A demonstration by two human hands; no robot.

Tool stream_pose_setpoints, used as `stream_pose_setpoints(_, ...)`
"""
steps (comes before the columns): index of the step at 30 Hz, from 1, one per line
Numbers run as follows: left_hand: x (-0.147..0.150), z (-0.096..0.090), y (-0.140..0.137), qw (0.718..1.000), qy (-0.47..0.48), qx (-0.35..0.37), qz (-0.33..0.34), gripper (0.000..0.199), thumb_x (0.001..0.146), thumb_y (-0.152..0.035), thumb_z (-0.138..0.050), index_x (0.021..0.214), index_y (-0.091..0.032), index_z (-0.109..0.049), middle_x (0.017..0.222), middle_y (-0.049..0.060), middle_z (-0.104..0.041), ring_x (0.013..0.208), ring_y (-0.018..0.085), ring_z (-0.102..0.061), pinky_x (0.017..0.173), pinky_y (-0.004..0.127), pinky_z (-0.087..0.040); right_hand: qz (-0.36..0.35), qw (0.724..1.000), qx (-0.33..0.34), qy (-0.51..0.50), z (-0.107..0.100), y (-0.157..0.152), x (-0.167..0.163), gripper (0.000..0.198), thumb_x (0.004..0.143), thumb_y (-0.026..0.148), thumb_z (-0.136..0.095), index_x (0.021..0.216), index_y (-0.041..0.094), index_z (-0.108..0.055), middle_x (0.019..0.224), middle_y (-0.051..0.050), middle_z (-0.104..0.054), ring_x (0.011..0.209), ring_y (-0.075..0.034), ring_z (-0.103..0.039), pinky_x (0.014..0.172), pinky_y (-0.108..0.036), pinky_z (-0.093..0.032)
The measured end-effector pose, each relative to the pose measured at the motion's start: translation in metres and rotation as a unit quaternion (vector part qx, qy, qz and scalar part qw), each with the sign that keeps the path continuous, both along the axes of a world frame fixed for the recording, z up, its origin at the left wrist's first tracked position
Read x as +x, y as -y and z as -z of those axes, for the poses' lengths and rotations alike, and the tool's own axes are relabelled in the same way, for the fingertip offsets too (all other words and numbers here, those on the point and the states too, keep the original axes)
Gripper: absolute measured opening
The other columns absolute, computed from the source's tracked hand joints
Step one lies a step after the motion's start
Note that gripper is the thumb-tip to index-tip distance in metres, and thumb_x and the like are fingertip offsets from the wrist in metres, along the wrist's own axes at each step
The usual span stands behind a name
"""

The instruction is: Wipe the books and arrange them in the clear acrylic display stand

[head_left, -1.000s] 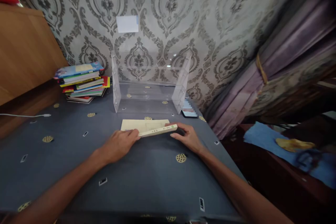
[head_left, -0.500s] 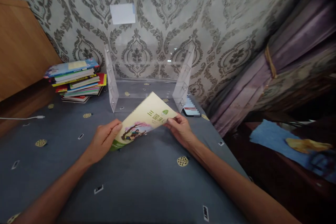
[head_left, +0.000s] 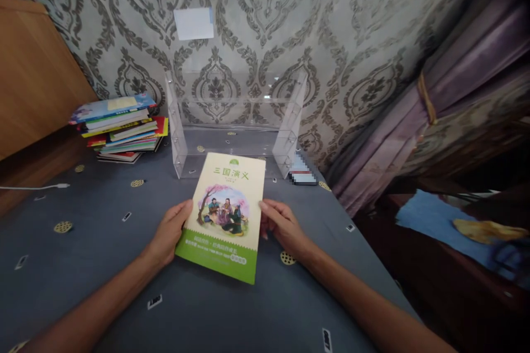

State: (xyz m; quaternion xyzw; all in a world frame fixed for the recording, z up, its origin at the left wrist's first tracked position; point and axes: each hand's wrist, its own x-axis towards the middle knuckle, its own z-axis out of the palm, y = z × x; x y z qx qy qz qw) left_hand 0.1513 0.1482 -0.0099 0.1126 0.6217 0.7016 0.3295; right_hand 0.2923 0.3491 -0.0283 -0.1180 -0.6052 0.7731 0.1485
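A cream and green book (head_left: 226,215) faces me, its front cover showing three people seated under a pink tree. By its left edge my left hand (head_left: 170,230) grips it, thumb on the cover. My right hand (head_left: 282,225) pinches the right edge, with the thumb on top and the other fingers partly hidden beneath. The book is held above the grey-blue tablecloth (head_left: 215,314), slightly tilted. Just behind it stands a clear acrylic rack (head_left: 178,138) with tiered shelves, its lower front partly covered by the book.
A stack of books (head_left: 124,129) sits at the back left, near a wooden cabinet (head_left: 37,71). A white cable (head_left: 37,186) lies at the left. Right of the rack is a phone (head_left: 303,171). Beyond the table's right edge hang purple curtains (head_left: 397,127) beside a blue cloth (head_left: 430,226).
The book has turned from a steep slant to nearly upright in view, its cover now fully facing me. My right hand has moved down along with it.
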Motion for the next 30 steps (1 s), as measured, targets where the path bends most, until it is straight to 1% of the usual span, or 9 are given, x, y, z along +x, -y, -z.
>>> stream_pose_setpoints(5, -0.005, 0.007, 0.006, 0.982, -0.065, -0.103, 0.146, 0.061, 0.066, -0.076, -0.070, 0.073, -0.017, -0.061, 0.053, 0.000, -0.062, 0.048, 0.015, -0.059, 0.043, 0.023, -0.043, -0.004, 0.995, 0.027, 0.097, -0.001, -0.011, 0.006, 0.053, 0.074, 0.069, -0.071, 0.067, 0.020, -0.053, 0.045, 0.003, -0.054, 0.036, -0.008, -0.048, 0.032, -0.017, -0.021)
stream_pose_setpoints(10, -0.013, 0.003, 0.013, 0.904, -0.260, -0.217, 0.262, 0.053, 0.086, -0.068, -0.049, 0.066, -0.020, -0.051, 0.051, -0.002, -0.057, 0.039, 0.013, -0.053, 0.039, 0.022, -0.037, -0.009, 0.982, 0.109, 0.154, 0.002, -0.020, 0.006, 0.053, 0.073, 0.071, -0.067, 0.067, 0.021, -0.052, 0.043, 0.005, -0.052, 0.034, -0.009, -0.047, 0.030, -0.018, -0.026)
stream_pose_setpoints(13, -0.016, 0.002, 0.014, 0.856, -0.356, -0.265, 0.265, 0.048, 0.094, -0.058, -0.039, 0.065, -0.021, -0.048, 0.051, -0.004, -0.054, 0.040, 0.011, -0.050, 0.046, 0.023, -0.037, -0.006, 0.966, 0.196, 0.169, 0.005, -0.023, 0.008, 0.048, 0.079, 0.068, -0.061, 0.070, 0.021, -0.054, 0.042, 0.005, -0.052, 0.034, -0.010, -0.048, 0.033, -0.020, -0.032)
stream_pose_setpoints(16, -0.019, 0.001, 0.010, 0.801, -0.480, -0.286, 0.214, 0.041, 0.097, -0.048, -0.037, 0.070, -0.021, -0.051, 0.058, -0.002, -0.056, 0.052, 0.015, -0.053, 0.055, 0.027, -0.038, 0.021, 0.942, 0.275, 0.190, 0.005, -0.028, 0.011, 0.040, 0.082, 0.059, -0.059, 0.075, 0.020, -0.059, 0.048, 0.003, -0.058, 0.035, -0.011, -0.049, 0.037, -0.023, -0.035)
stream_pose_setpoints(18, -0.024, 0.002, 0.006, 0.766, -0.555, -0.273, 0.174, 0.032, 0.098, -0.041, -0.039, 0.081, -0.021, -0.057, 0.073, 0.000, -0.063, 0.066, 0.018, -0.059, 0.064, 0.029, -0.043, 0.055, 0.912, 0.354, 0.201, 0.002, -0.029, 0.013, 0.035, 0.086, 0.052, -0.056, 0.072, 0.021, -0.060, 0.053, 0.001, -0.062, 0.040, -0.013, -0.053, 0.042, -0.025, -0.038)
stream_pose_setpoints(21, -0.035, 0.008, -0.005, 0.725, -0.632, -0.235, 0.138, 0.023, 0.099, -0.032, -0.040, 0.102, -0.021, -0.060, 0.103, 0.007, -0.068, 0.092, 0.023, -0.064, 0.079, 0.036, -0.050, 0.111, 0.837, 0.499, 0.196, -0.005, -0.020, 0.011, 0.030, 0.093, 0.039, -0.051, 0.076, 0.020, -0.066, 0.063, -0.003, -0.068, 0.054, -0.018, -0.062, 0.055, -0.029, -0.045)
stream_pose_setpoints(23, -0.044, 0.015, -0.012, 0.708, -0.661, -0.210, 0.136, 0.024, 0.099, -0.029, -0.041, 0.111, -0.020, -0.060, 0.118, 0.010, -0.067, 0.109, 0.026, -0.063, 0.089, 0.041, -0.053, 0.108, 0.798, 0.571, 0.157, -0.012, -0.005, 0.003, 0.026, 0.097, 0.032, -0.048, 0.093, 0.019, -0.070, 0.081, -0.007, -0.074, 0.072, -0.022, -0.069, 0.068, -0.033, -0.051)
stream_pose_setpoints(26, -0.055, 0.029, -0.020, 0.702, -0.675, -0.167, 0.155, 0.028, 0.099, -0.028, -0.042, 0.119, -0.018, -0.059, 0.130, 0.013, -0.065, 0.124, 0.028, -0.058, 0.102, 0.047, -0.051, 0.019, 0.770, 0.635, 0.067, -0.018, 0.024, -0.023, 0.035, 0.101, 0.030, -0.046, 0.128, 0.012, -0.061, 0.123, -0.016, -0.070, 0.115, -0.028, -0.065, 0.099, -0.042, -0.050)
stream_pose_setpoints(30, -0.064, 0.050, -0.023, 0.711, -0.675, -0.116, 0.157, 0.038, 0.094, -0.020, -0.044, 0.131, -0.018, -0.054, 0.137, 0.013, -0.063, 0.132, 0.027, -0.055, 0.109, 0.050, -0.048, -0.057, 0.758, 0.648, 0.046, -0.010, 0.047, -0.065, 0.055, 0.104, 0.038, -0.044, 0.150, 0.008, -0.038, 0.152, -0.024, -0.047, 0.143, -0.029, -0.043, 0.117, -0.050, -0.037)
